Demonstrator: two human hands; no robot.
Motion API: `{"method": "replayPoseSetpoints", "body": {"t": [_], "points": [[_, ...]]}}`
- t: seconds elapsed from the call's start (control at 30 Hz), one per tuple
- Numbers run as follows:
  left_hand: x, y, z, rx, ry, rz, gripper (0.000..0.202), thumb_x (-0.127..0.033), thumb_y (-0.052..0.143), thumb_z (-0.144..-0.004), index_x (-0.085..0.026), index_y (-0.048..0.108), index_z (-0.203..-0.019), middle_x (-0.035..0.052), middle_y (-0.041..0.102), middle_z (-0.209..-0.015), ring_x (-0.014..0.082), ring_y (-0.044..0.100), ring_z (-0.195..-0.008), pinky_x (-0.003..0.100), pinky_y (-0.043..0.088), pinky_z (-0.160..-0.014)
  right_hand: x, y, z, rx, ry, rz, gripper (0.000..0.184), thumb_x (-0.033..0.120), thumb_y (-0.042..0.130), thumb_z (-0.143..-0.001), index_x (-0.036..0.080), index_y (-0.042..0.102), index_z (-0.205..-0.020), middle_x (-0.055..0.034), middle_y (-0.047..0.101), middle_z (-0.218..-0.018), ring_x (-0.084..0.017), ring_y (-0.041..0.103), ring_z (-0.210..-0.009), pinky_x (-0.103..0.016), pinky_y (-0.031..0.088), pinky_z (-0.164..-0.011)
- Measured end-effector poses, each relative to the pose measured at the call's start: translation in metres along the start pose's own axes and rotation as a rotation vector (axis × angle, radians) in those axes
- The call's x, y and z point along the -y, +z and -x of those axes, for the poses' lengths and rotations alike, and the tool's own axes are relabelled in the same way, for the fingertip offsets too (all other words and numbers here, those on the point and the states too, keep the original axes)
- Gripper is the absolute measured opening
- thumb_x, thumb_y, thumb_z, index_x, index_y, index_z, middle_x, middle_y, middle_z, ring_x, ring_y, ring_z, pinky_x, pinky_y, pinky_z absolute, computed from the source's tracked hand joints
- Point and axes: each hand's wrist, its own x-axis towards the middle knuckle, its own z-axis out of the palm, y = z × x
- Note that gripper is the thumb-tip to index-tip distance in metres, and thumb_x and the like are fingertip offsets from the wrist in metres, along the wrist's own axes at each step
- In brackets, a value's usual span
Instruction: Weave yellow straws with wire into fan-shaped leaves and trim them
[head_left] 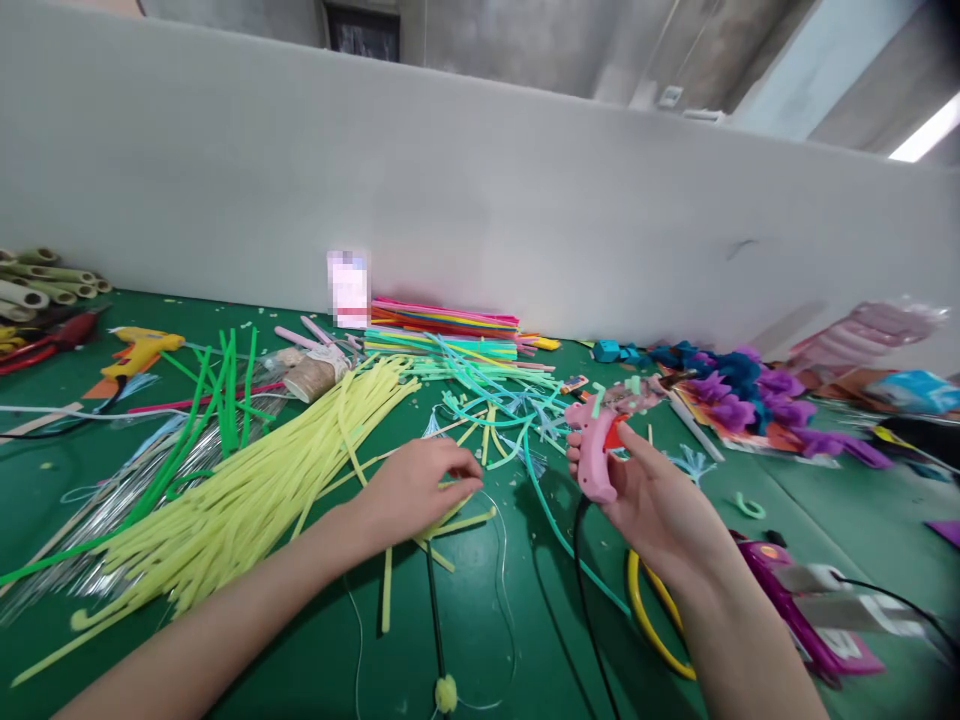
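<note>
My right hand [652, 500] is wrapped round a pink hot glue gun [596, 455] with a red trigger, its nozzle pointing away to the right. Bits of pale green stuff cling to the gun's top. My left hand [424, 485] is closed, thumb and forefinger close together, on yellow pipe cleaners [476, 523] that fan out from beneath its fingers. What lies right between the fingertips is partly hidden. A dark thin stem [435, 610] runs from under this hand toward me, near a small yellow pompom [446, 694]. A thin white thread [504, 570] loops beside it.
A big bundle of yellow pipe cleaners [247, 490] covers the left side. A yellow glue gun [142, 350] lies behind it. Purple flowers [780, 395] sit at the right, a magenta power strip [795, 610] nearer me. A phone [349, 290] leans on the white partition [480, 190].
</note>
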Motion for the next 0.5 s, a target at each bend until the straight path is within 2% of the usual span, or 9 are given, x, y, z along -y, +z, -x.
{"method": "replayPoseSetpoints", "body": {"t": [0.1,0.2,0.33,0.4,0.5], "points": [[-0.024,0.010,0.002,0.026,0.038,0.129,0.019,-0.036,0.056,-0.086,-0.023,0.070,-0.090,-0.0006,0.069,-0.088,0.0139,0.060,-0.079,0.024,0.043,-0.071,0.000,0.004,0.002,0.036,0.032,-0.046,0.027,0.029,0.045,-0.093,0.014,0.065,-0.102,-0.0079,0.070,-0.082,-0.014,0.066,-0.070,-0.020,0.058,-0.061],[-0.032,0.019,0.002,0.015,0.041,0.146,0.019,-0.035,0.056,-0.087,-0.023,0.069,-0.094,-0.0005,0.068,-0.089,0.0140,0.060,-0.080,0.024,0.043,-0.070,0.001,0.007,0.006,0.059,0.035,-0.060,0.027,0.028,0.044,-0.094,0.014,0.066,-0.100,-0.0074,0.070,-0.087,-0.014,0.066,-0.071,-0.021,0.058,-0.065],[-0.027,0.032,0.000,0.056,0.097,-0.005,0.022,-0.031,0.049,-0.091,-0.022,0.068,-0.095,0.0017,0.067,-0.091,0.0159,0.061,-0.085,0.027,0.044,-0.076,0.007,0.007,0.010,0.043,-0.024,-0.017,0.026,0.028,0.045,-0.093,0.016,0.065,-0.105,-0.0065,0.069,-0.084,-0.013,0.063,-0.064,-0.023,0.058,-0.058],[-0.027,0.044,-0.004,0.127,0.166,-0.106,0.022,-0.030,0.048,-0.092,-0.022,0.068,-0.096,0.0029,0.067,-0.093,0.0172,0.060,-0.089,0.028,0.044,-0.078,0.011,0.005,0.013,0.036,-0.050,-0.008,0.027,0.028,0.044,-0.093,0.015,0.064,-0.106,-0.0064,0.069,-0.081,-0.013,0.063,-0.062,-0.023,0.058,-0.056],[-0.037,0.066,-0.012,0.220,0.319,-0.305,0.018,-0.033,0.057,-0.087,-0.021,0.066,-0.097,0.0049,0.064,-0.092,0.0198,0.059,-0.088,0.030,0.044,-0.073,0.016,0.000,0.020,0.014,-0.066,-0.011,0.029,0.029,0.041,-0.094,0.015,0.064,-0.105,-0.0070,0.069,-0.082,-0.014,0.063,-0.061,-0.023,0.058,-0.054]]}}
